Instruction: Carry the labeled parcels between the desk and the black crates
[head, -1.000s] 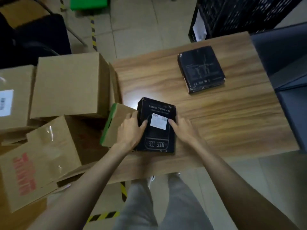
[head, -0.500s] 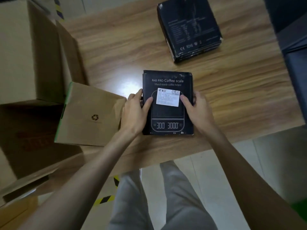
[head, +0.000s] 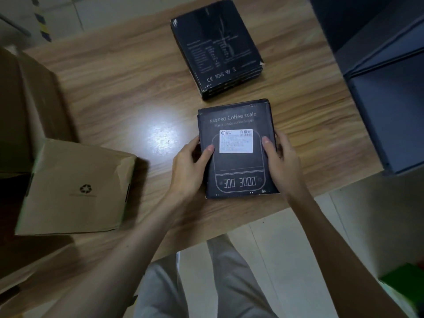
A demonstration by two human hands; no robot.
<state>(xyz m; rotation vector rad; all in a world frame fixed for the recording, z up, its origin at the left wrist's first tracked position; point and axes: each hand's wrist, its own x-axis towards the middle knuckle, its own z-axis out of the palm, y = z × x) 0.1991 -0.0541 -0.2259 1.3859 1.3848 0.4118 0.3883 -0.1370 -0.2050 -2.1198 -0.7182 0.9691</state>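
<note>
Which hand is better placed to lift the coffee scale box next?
Neither alone: left hand and right hand grip opposite sides of the coffee scale box, so probably both lift together.

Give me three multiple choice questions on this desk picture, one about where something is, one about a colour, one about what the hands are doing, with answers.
1. Where does the second black box lie relative to the coffee scale box?
A. Farther from the person
B. Under it
C. On the floor

2. What colour is the label on the coffee scale box?
A. Green
B. White
C. Red

3. How is the coffee scale box held?
A. Left hand only
B. Untouched
C. Both hands grip its sides

Answers: 1 A, it rests on the wooden desk beyond the held box. 2 B, the sticker is white. 3 C, the left hand and right hand hold opposite edges, thumbs on top.
</note>
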